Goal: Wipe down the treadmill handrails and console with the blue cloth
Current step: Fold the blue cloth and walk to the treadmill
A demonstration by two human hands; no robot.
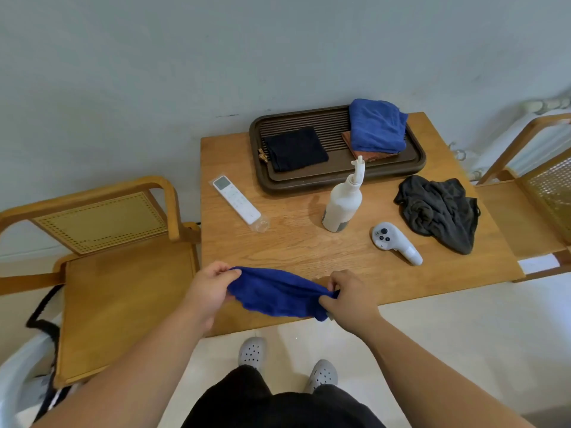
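Left hand (213, 291) and right hand (349, 301) each pinch one end of the blue cloth (278, 299), held stretched over the table (309, 254) at its near edge. From the cloth: remote (236, 199) at 11 o'clock, spray bottle (341, 205) at 1, controller (395, 242) at 2, all well apart from it. Chair (123, 288) at 9, just beside the table's left edge.

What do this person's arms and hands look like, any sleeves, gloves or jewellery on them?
Both forearms are bare right to the picture's edge, with no sleeves in view. The left hand and right hand wear no gloves, and no watch, bracelet or ring shows. Lower down the person wears black clothing and pale grey clogs dotted with holes.
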